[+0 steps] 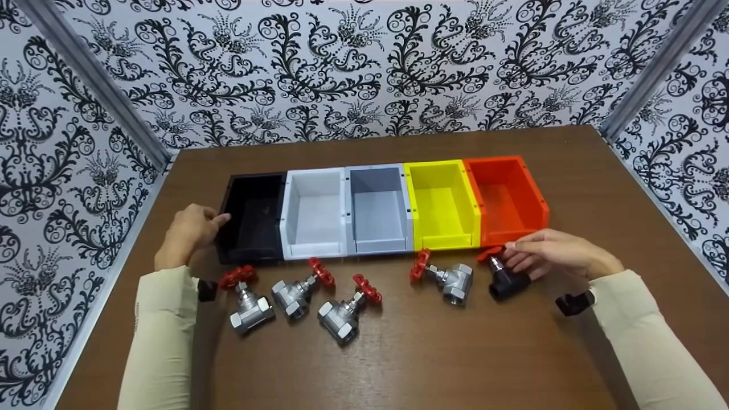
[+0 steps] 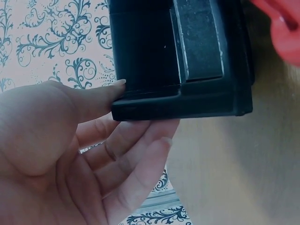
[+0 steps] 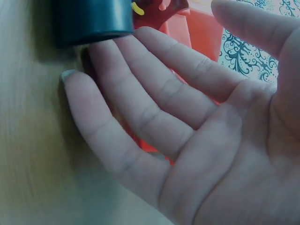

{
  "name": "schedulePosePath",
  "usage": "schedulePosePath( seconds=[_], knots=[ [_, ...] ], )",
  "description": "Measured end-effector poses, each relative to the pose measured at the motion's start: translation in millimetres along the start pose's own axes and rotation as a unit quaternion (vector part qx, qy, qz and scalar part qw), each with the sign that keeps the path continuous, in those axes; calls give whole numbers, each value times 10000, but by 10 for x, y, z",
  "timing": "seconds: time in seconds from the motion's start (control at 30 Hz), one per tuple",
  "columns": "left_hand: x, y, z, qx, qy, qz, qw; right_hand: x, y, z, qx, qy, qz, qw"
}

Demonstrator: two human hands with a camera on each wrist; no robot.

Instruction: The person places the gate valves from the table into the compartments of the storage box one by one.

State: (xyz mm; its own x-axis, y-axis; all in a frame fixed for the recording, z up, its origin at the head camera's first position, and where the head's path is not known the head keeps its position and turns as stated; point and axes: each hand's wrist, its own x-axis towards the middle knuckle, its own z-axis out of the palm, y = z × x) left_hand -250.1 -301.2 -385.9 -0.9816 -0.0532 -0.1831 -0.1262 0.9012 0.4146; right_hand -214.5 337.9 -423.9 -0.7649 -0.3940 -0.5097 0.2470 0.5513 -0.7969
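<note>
Black valve [image 1: 508,283] lies on the table [image 1: 455,364], the right hand [image 1: 555,254] loose at its side, not gripping; a careless push could roll it. Beyond, the left hand [image 1: 189,232] pinches the black bin [image 1: 250,254]; tugging could part it from the white bin [image 1: 316,249].

Behind the grip of the bare left hand [image 1: 191,234] is a long, cream left sleeve [image 1: 162,336], lightly creased, faintly marked on its outer edge. A matching right sleeve [image 1: 643,330] lies behind the bare right hand [image 1: 561,253]. Each inner cuff carries a small black block [image 1: 575,303].
</note>
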Motion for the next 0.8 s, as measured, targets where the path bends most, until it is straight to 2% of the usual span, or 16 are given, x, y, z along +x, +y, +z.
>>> schedulePosePath(
  seconds=[0.2, 0.37, 0.67, 0.8],
  knots=[
    [-5, -14, 12, 14, 50, -24, 10000, 29, 49, 18, 323, 95, 235, 9992],
    [-13, -21, 12, 6, 45, -56, 10000, 40, 74, 26, 373, 56, 248, 9990],
    [-22, -23, 20, -56, -4, -132, 9999, 59, 54, 87, -12, 154, 177, 9997],
    [-27, -19, 26, -66, 1, -157, 9999, 77, 22, 143, -258, 324, 315, 9986]
  ],
)
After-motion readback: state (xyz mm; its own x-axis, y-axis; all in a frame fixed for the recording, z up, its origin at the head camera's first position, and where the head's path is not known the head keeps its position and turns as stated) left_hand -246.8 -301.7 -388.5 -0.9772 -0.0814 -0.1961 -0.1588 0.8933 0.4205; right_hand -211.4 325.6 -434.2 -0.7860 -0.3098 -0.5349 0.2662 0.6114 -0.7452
